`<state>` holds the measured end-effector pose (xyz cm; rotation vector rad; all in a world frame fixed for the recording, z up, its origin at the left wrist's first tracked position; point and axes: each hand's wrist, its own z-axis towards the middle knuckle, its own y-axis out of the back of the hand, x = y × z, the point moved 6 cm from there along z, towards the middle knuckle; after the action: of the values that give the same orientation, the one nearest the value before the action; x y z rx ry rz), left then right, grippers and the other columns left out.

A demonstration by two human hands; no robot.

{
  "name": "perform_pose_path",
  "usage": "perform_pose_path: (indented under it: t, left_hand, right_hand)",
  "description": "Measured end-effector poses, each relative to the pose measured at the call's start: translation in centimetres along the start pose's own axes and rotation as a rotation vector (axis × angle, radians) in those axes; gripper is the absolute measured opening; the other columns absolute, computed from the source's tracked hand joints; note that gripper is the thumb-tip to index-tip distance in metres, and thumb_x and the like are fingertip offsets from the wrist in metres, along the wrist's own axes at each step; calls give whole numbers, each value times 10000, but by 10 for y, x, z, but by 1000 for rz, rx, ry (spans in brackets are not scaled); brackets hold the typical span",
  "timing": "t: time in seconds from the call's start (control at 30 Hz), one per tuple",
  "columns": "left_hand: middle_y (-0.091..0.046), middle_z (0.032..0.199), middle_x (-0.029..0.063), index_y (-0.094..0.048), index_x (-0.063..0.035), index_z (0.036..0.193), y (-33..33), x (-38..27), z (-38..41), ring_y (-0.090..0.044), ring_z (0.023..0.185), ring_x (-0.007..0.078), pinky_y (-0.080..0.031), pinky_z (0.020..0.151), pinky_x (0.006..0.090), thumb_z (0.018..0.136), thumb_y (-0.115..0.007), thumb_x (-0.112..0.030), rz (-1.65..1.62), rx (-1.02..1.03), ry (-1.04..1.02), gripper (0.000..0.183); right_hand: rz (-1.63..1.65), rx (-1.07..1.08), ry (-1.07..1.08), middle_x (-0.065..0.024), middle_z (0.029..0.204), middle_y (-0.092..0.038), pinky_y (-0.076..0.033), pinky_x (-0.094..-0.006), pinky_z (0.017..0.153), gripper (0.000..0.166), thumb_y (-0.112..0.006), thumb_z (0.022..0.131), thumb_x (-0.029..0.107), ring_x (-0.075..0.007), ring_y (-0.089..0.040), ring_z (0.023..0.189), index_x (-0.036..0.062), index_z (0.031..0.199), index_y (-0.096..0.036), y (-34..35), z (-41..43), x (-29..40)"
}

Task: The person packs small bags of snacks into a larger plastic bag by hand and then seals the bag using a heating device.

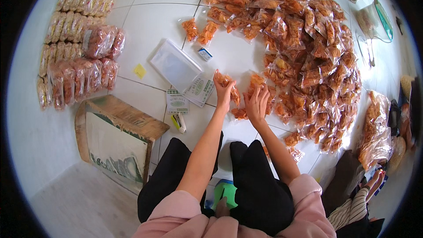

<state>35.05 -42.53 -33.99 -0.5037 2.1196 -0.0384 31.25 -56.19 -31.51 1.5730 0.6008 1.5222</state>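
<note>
Between the thumb and fingers of my left hand (223, 96) is a small clear plastic packet of orange-brown chips (235, 95). My right hand (257, 102) lies over another chip packet (257, 80) just to the right, its fingers bent down onto it. Whether those fingers grip the packet or only touch it is hidden. Loose-looking orange chips (239, 113) show below, between the two hands. Left of my left hand lie printed paper labels (199, 92), partly under a stack of clear plastic bags (176, 66). A small blue-and-white box (205, 54) sits above them.
A large heap of filled chip packets (297, 49) spreads to the right. A yellow-green stapler (178, 123) lies near a worn wooden box (125, 119). Packed snack bundles (79, 72) line the left wall. At lower right, another person's hands (375, 180) are near a large chip bag (375, 132).
</note>
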Motion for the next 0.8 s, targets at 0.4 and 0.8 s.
perform_pose_path:
  t: [0.4, 0.8]
  left_hand:
    - [-466, 1085, 65, -192, -264, 1356, 10, -61, -44, -528, 926, 179, -479, 775, 353, 825, -584, -357, -232, 227, -49, 667]
    - [-437, 1200, 96, -245, -94, 1296, -2, -240, -217, -480, 1083, 188, -446, 861, 330, 834, -581, -397, -132, 439, -391, 647]
  right_hand:
    - [1037, 314, -242, -87, 1128, -438, -413, -239, 725, 364, -504, 847, 124, -104, -477, 865, 36, 1174, -371, 43, 16, 78]
    - [1303, 741, -123, -50, 1095, -513, -413, -348, 861, 356, -579, 863, 239, -163, -510, 997, 56, 1148, -470, 221, -34, 216]
